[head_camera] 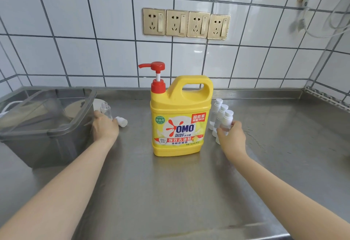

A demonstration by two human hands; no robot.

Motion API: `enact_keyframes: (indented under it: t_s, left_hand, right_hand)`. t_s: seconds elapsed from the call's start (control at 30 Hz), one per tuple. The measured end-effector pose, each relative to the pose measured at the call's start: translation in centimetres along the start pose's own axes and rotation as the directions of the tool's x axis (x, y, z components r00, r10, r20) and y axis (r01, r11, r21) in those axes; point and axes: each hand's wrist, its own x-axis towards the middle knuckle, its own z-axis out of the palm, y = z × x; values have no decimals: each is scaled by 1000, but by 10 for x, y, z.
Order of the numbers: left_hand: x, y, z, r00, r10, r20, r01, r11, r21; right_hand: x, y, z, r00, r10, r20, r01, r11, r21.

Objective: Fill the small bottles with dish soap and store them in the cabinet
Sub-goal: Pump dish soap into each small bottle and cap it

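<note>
Steadying uncapped small bottle (106,109) in left hand (104,127), cap (121,121) beside; right hand (231,137) grasps nearest capped bottle (226,121); soap jug (180,118) central, pump within reach

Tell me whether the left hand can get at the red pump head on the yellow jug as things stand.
Probably yes. The pump head stands clear above the jug, but the left hand holds an open small bottle.

Right hand (231,138) hides nearest small bottle (227,119) body.
</note>
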Motion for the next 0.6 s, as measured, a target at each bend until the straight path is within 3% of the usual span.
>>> enact_keyframes:
  t_s: [0.4,0.6]
  left_hand:
    - [-13,-4,-9,998,65,-14,-63,996,67]
    - [-48,-8,-38,968,250,40,-251,968,27]
  right_hand:
    - [-18,8,-13,998,49,37,-50,998,26]
    - [-52,-4,-27,998,22,53,-24,999,39]
